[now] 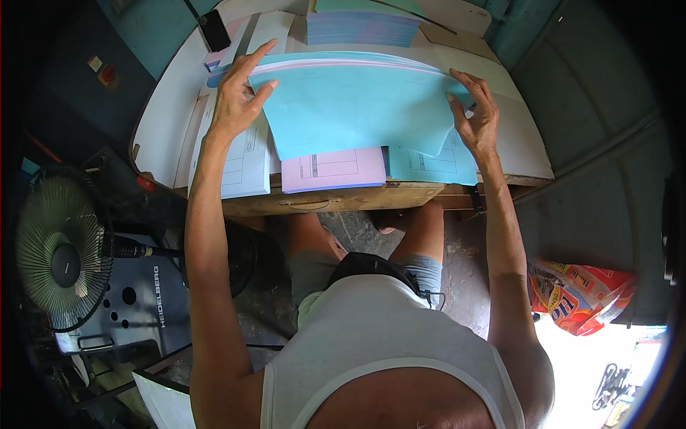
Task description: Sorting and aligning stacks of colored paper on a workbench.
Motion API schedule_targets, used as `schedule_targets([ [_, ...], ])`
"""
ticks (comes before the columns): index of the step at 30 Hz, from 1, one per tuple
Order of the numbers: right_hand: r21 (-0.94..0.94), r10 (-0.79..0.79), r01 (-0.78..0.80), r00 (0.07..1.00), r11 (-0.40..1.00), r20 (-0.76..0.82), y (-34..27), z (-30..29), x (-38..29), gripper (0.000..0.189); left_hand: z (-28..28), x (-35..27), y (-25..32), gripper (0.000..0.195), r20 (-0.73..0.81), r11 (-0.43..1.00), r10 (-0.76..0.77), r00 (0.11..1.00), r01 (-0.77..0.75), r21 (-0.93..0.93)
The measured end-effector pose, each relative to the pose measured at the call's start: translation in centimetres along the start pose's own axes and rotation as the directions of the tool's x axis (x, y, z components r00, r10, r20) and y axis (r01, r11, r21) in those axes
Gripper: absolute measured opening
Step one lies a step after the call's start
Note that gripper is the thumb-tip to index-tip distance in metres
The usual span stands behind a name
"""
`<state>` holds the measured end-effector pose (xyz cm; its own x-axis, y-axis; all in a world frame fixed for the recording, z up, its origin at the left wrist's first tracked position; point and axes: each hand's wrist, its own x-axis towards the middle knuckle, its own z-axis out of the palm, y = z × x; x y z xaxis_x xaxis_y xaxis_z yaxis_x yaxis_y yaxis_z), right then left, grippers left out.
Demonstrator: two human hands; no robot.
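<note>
Both my hands are at the ends of a sheaf of blue, white and pink paper sheets (353, 107), raised and bowed over the desk. My left hand (241, 94) has its thumb on the near face at the upper left corner and its fingers behind. At the upper right corner, the thumb and fingers of my right hand (477, 110) pinch the sheaf's edge. Under and in front of it lie printed forms in stacks: white (246, 166) at left, pink (335, 171) in the middle, blue (434, 163) at right.
A tall stack of blue and pink paper (362, 29) stands at the desk's back. A black phone (214, 30) is at back left. The wooden drawer (353, 199) fronts the desk (528, 145). A fan (65, 257) stands left; a red plastic bag (581, 295) is at right.
</note>
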<state>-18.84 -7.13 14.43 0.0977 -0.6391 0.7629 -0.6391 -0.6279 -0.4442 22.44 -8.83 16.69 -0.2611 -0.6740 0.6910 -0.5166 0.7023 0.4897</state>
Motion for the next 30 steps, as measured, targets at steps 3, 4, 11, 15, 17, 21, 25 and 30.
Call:
schedule_targets([
  [3,-0.019,-0.073,0.072,0.996,0.997,-0.048,-0.1,0.3,0.1,0.050,0.1,0.4,0.1,0.048,0.001,0.987,0.057,0.998,-0.056,0.151],
  [4,-0.038,-0.081,0.080,0.996,0.996,-0.043,-0.1,0.3,0.1,0.050,0.0,0.4,0.0,0.050,0.005,0.963,0.079,0.997,-0.078,0.259],
  [11,-0.022,-0.067,0.066,0.997,0.998,-0.034,0.0,0.7,0.2,0.044,1.1,1.0,1.0,0.040,-0.099,0.951,0.115,0.988,-0.081,0.298],
  [15,-0.023,-0.032,0.031,0.998,0.999,-0.048,1.2,0.9,0.0,0.040,0.4,0.4,-0.7,0.042,-0.032,0.959,0.121,0.992,-0.108,0.262],
  [17,0.007,-0.086,0.087,0.995,0.996,-0.058,1.8,0.7,-0.2,0.046,1.0,-0.3,-0.9,0.044,-0.026,0.965,0.142,0.990,-0.133,0.224],
  [21,0.352,0.240,-0.219,0.971,0.910,-0.015,0.5,1.6,-1.5,0.060,3.7,-3.7,-2.7,0.042,-0.288,0.965,-0.126,0.949,0.050,-0.257],
  [25,0.363,0.416,-0.409,0.907,0.837,0.062,4.1,6.1,-6.4,0.059,10.0,-6.8,-3.7,0.045,-0.382,0.983,-0.124,0.916,0.166,0.080],
  [30,0.235,0.344,-0.336,0.939,0.912,0.003,2.7,5.3,-2.3,0.029,7.8,-2.8,-2.7,0.036,-0.257,0.928,-0.363,0.896,0.373,-0.009],
])
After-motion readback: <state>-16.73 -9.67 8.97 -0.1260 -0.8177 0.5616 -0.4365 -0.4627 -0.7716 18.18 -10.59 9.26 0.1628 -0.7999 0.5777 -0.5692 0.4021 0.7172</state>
